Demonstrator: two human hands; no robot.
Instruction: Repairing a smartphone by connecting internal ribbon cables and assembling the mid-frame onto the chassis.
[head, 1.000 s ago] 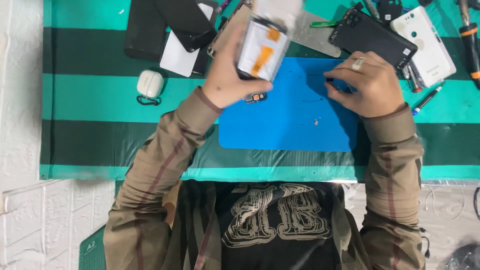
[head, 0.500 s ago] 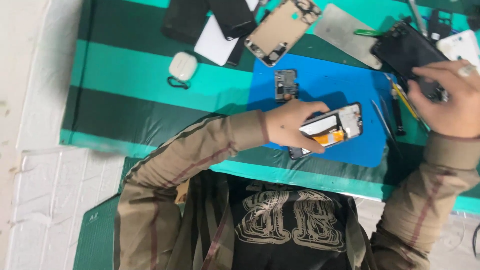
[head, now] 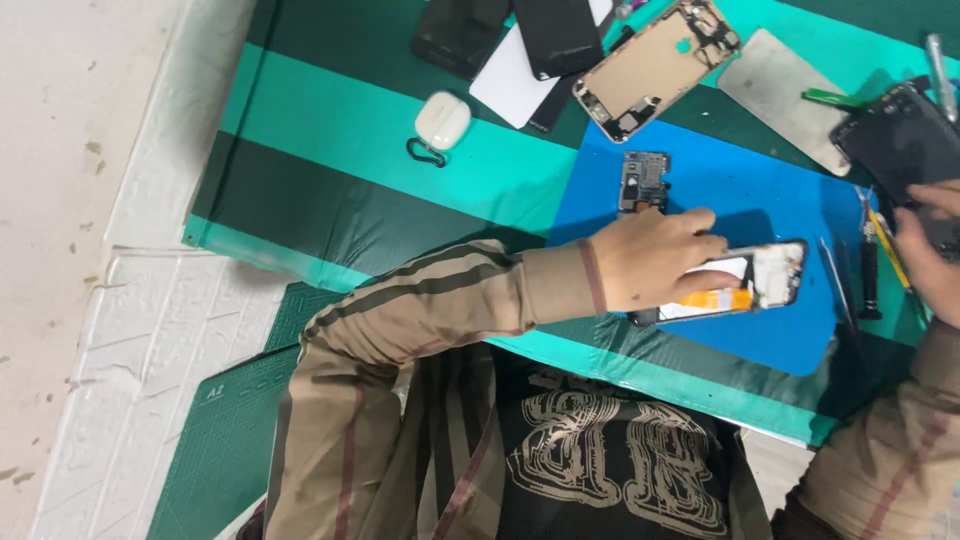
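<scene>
Blue mat (head: 760, 200) on green-striped cloth (head: 330, 130); white earbud case (head: 442, 120)

A dark phone screen (head: 905, 140) is seen at the right edge; two black ones (head: 460, 32) lie at the mat's top.

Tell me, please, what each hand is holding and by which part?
The left hand grips the opened phone by its near end. The right hand touches a dark phone; its hold cannot be told.

light: bright, even | shadows: soft | blur: slight motion | glare: none
</scene>
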